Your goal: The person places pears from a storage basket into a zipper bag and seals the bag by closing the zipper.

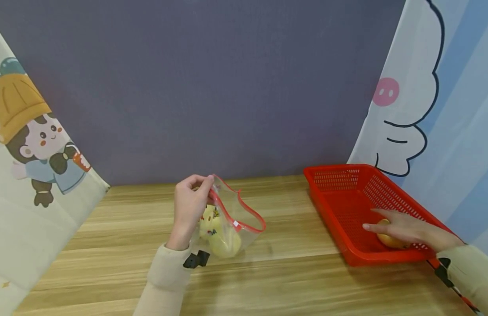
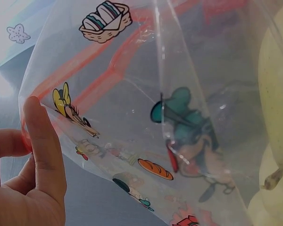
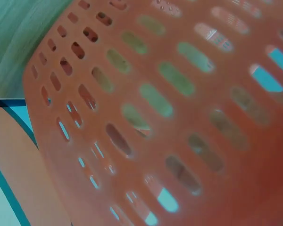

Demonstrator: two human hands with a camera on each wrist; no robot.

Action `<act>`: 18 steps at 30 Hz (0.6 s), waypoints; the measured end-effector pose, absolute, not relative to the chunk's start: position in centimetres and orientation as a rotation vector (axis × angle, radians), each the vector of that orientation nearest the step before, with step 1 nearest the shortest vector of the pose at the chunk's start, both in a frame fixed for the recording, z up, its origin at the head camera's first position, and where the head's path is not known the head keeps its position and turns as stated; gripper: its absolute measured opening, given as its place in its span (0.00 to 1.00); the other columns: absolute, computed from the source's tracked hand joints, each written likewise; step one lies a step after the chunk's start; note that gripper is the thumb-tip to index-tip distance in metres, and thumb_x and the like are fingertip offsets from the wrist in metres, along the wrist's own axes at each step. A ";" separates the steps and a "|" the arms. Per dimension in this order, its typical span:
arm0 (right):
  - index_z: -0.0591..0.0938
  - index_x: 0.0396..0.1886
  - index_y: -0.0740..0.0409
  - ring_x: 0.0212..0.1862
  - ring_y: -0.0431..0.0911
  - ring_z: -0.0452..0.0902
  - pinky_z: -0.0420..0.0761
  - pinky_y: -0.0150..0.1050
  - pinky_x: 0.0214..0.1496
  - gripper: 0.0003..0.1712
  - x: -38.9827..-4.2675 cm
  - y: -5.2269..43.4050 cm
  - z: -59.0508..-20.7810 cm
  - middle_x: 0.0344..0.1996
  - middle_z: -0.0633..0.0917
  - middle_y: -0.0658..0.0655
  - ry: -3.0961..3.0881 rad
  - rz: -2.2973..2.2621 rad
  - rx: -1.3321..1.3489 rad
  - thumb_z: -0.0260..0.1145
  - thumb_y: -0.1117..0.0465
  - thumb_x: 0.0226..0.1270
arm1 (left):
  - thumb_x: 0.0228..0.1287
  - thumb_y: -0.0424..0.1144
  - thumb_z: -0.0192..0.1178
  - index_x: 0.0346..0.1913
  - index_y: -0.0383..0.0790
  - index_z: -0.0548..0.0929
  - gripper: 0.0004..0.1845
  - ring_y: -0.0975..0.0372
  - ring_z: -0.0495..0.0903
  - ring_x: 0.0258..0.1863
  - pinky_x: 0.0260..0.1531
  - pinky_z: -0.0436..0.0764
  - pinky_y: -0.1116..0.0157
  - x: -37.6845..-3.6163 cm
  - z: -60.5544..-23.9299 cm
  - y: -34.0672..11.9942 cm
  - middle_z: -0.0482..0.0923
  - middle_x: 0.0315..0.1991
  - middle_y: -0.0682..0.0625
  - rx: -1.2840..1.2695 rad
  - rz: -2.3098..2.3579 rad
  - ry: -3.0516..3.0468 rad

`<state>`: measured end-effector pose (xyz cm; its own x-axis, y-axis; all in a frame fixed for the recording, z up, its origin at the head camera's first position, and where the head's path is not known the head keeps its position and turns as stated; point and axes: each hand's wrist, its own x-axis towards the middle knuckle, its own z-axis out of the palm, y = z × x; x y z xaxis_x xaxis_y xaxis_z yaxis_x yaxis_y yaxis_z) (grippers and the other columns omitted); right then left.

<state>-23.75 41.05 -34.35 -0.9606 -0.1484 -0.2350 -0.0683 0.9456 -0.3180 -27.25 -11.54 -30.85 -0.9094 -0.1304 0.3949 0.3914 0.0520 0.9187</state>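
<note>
My left hand [image 1: 190, 206] pinches the rim of a clear zip bag [image 1: 247, 215] with a red zip edge and cartoon prints. The bag's mouth gapes toward the right. Pale yellow pears [image 1: 225, 243] sit inside it, one with its stem showing at the right of the left wrist view. On the right, my right hand [image 1: 411, 228] reaches into a red plastic basket [image 1: 330, 206]. Its straight thumb and fingers lie over a yellow pear [image 1: 390, 241] at the basket's near end. The right wrist view shows mostly slotted basket wall [image 3: 132, 89], with yellow-green behind some slots.
The basket stands on a wood-grain table [image 1: 283, 281] at the right. A dark grey panel [image 1: 228, 87] rises behind the table. Printed cartoon curtains hang at the left [image 1: 38, 175] and right [image 1: 457, 131].
</note>
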 end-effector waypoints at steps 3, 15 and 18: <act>0.63 0.72 0.77 0.62 0.77 0.66 0.72 0.77 0.54 0.51 -24.0 41.2 -34.4 0.65 0.68 0.83 2.805 -0.463 -0.190 0.58 0.36 0.73 | 0.72 0.37 0.64 0.37 0.26 0.85 0.13 0.59 0.81 0.15 0.20 0.89 0.59 -27.2 -30.8 -11.5 0.82 0.28 0.37 -0.262 -1.919 -1.963; 0.74 0.65 0.73 0.58 0.74 0.69 0.74 0.74 0.54 0.43 -24.5 42.0 -35.2 0.60 0.72 0.82 2.796 -0.402 -0.226 0.63 0.38 0.70 | 0.72 0.39 0.64 0.38 0.27 0.85 0.14 0.59 0.82 0.16 0.21 0.89 0.59 -27.0 -30.7 -11.5 0.81 0.28 0.39 -0.249 -1.913 -1.979; 0.76 0.62 0.71 0.56 0.73 0.71 0.75 0.72 0.53 0.41 -24.5 42.1 -35.6 0.57 0.73 0.81 2.838 -0.363 -0.267 0.68 0.40 0.67 | 0.72 0.39 0.64 0.38 0.27 0.85 0.14 0.58 0.82 0.16 0.22 0.89 0.59 -26.9 -30.6 -11.6 0.82 0.28 0.38 -0.249 -1.910 -1.980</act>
<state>-24.48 42.14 -35.61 -0.9473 -0.2135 -0.2389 -0.1466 0.9518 -0.2696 -26.89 -11.56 -30.64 -0.9135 -0.1311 0.3851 0.3801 0.0620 0.9229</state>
